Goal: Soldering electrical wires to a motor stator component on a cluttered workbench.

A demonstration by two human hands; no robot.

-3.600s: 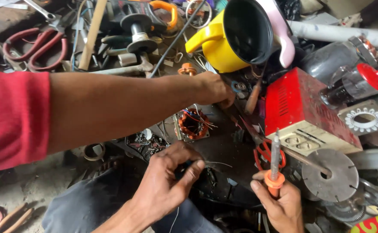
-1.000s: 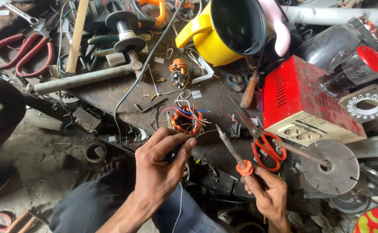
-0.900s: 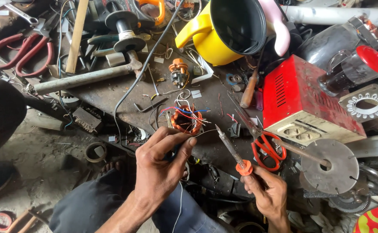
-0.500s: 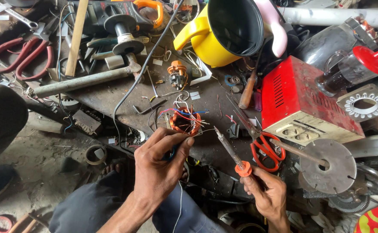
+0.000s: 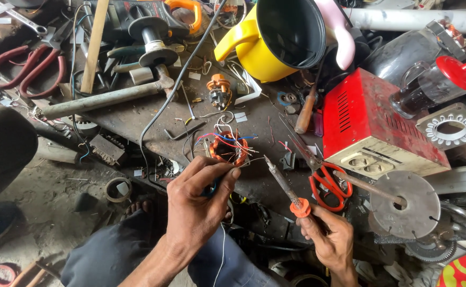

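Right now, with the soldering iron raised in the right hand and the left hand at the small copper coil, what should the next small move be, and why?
Probably ease the soldering iron tip a little further toward the wire ends at the copper-wound coil. The right hand holds the iron by its orange collar, tip aimed at the coil but apart from it, while the left hand pinches wires just below the coil.
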